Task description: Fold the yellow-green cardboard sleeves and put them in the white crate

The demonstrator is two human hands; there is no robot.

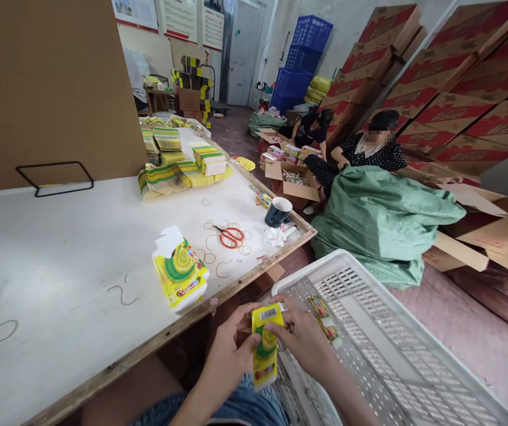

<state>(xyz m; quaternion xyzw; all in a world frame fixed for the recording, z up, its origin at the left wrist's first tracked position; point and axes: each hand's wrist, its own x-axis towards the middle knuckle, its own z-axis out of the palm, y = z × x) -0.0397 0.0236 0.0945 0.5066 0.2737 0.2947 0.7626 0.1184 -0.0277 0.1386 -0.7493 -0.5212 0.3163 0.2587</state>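
A small yellow and green carton with a barcode end is held upright above my lap, between both hands. My left hand grips its left edge, thumb on the front face. On the other side, my right hand pinches the upper right part near the top flap, its thumb pressed on the front. A small stack of similar flat cartons, with white flaps sticking up, lies on the white table near its front edge. Beside my right hand, two small colourful packs lie in a white plastic crate.
Red-handled scissors lie among rubber bands, with a dark mug beyond. Bundled cartons sit farther back. A cardboard sheet rises at the left. Two people sit by open boxes and a green sack; stacked boxes line the wall.
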